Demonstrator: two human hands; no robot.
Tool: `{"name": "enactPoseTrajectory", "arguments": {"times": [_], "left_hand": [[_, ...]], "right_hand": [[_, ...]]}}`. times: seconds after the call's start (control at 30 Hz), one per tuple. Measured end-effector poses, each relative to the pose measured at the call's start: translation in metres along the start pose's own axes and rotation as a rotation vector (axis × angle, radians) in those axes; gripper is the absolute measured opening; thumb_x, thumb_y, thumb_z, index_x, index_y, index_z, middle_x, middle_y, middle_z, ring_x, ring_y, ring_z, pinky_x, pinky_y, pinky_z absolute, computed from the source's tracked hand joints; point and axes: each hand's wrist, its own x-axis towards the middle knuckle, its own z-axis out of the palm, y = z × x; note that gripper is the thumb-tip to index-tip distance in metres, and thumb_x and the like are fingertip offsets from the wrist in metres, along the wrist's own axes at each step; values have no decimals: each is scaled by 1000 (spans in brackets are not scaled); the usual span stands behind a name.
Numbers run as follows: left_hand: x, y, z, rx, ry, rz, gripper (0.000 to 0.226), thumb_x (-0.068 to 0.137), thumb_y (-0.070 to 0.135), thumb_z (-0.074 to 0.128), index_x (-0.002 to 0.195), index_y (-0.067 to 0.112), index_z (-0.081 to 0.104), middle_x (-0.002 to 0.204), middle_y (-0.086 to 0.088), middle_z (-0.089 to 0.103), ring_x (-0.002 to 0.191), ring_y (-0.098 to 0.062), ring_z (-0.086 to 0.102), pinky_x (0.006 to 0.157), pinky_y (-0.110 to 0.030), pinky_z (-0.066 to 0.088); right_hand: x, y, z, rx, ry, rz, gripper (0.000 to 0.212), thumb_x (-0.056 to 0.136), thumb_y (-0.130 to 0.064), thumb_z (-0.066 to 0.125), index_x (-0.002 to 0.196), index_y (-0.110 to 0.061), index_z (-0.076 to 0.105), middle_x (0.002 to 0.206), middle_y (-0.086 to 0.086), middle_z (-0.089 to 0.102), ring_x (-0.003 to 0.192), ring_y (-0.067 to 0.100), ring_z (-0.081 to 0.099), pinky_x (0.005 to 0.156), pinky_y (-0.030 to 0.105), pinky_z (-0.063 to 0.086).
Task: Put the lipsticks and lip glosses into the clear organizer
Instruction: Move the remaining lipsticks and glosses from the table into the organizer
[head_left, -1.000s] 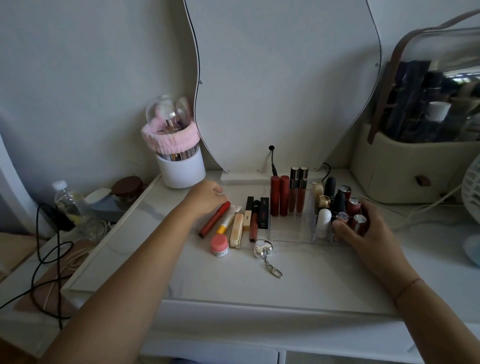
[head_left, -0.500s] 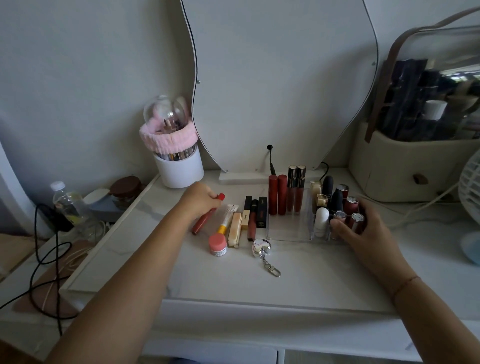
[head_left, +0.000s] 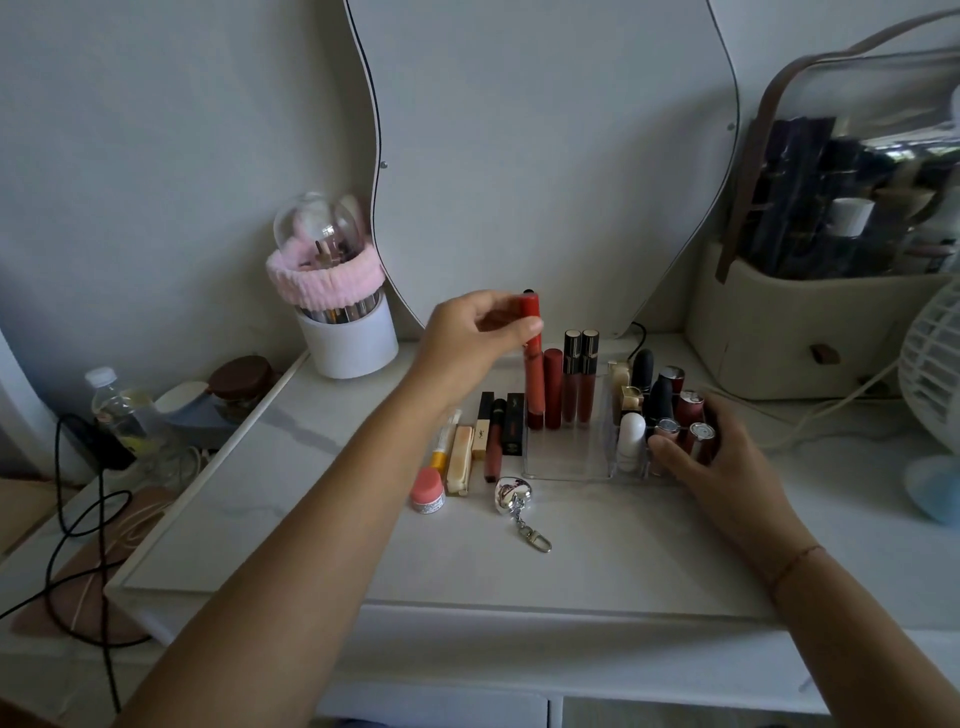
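Observation:
My left hand (head_left: 470, 338) holds a red lip pencil (head_left: 531, 312) upright above the back left of the clear organizer (head_left: 566, 457). Red and dark gloss tubes (head_left: 553, 389) stand in the organizer's back row, and several lipsticks (head_left: 660, 400) fill its right compartments. My right hand (head_left: 711, 462) rests against the organizer's front right corner, fingers touching the lipsticks there. To the left of the organizer, several lip products (head_left: 493, 439) lie on the white tabletop, with a small pink-lidded pot (head_left: 427, 491) in front of them.
A silver heart keychain (head_left: 514, 499) lies in front of the organizer. A white brush cup with a pink band (head_left: 343, 332) stands back left, a wavy mirror (head_left: 545, 156) behind. A beige makeup case (head_left: 810, 322) and a white fan (head_left: 935, 364) sit right. Bottle (head_left: 117, 410) and cables (head_left: 78, 519) lie left.
My left hand took the red lip pencil off the tabletop, lifted it and carried it right, upright above the organizer. My right hand stayed at the organizer.

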Motion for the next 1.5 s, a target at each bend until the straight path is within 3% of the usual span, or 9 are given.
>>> {"name": "enactPoseTrajectory", "arguments": {"times": [0.2,0.4,0.63,0.8,0.93,1.13,1.3,1.37,1.5], "left_hand": [[1,-16,24,133,16,-11,19,76,33,74,91,37,63,100,9,67,96,-6,61,80,-21,46],[-1,-36,26,128,28,-73,18,76,32,74,91,36,65,99,15,67,95,6,59,77,-16,40],[1,-47,26,129,23,-71,24,76,28,74,98,28,66,106,8,67,104,-7,60,91,-30,45],[0,-45,25,103,18,-55,22,77,24,73,97,28,66,102,10,68,99,-2,61,88,-25,47],[0,-43,25,104,2,-35,22,76,24,74,97,26,67,100,11,69,94,4,61,90,-26,49],[-1,-43,23,104,-5,-42,23,75,26,74,97,28,67,101,12,68,99,1,61,92,-30,48],[0,-41,7,90,-26,-39,22,78,36,72,98,31,65,104,13,67,99,3,60,84,-15,47],[2,-43,-11,48,47,-30,17,80,33,69,96,29,66,100,13,68,95,5,61,75,-6,45],[6,-66,-44,162,180,-153,15,82,27,68,96,22,68,93,9,66,90,-4,60,74,-16,42]], "right_hand": [[1,0,0,12,-10,-5,64,78,-33,70,133,-24,40,104,-8,59,81,-10,52,61,12,37],[2,1,0,21,0,-6,62,77,-35,70,131,-27,41,97,-15,57,81,-12,51,61,10,36],[2,2,0,-1,10,6,62,77,-34,70,132,-26,40,99,-14,56,77,-17,48,59,6,33],[2,2,0,1,8,8,65,77,-36,70,133,-26,39,102,-12,56,80,-16,48,61,8,34],[2,2,0,11,8,1,65,77,-35,70,133,-25,39,93,-22,53,77,-15,48,60,8,34],[2,2,0,9,-2,-3,67,77,-33,70,135,-23,37,109,-7,55,81,-7,52,63,8,34],[2,2,0,-14,6,-1,65,77,-33,70,134,-24,39,105,-9,55,77,-17,47,58,2,32],[2,2,0,-12,8,-3,65,78,-34,70,133,-25,39,105,-9,56,78,-16,47,59,5,33],[1,2,0,-11,16,-13,60,78,-34,70,130,-27,41,91,-23,55,73,-19,49,57,5,34]]}}
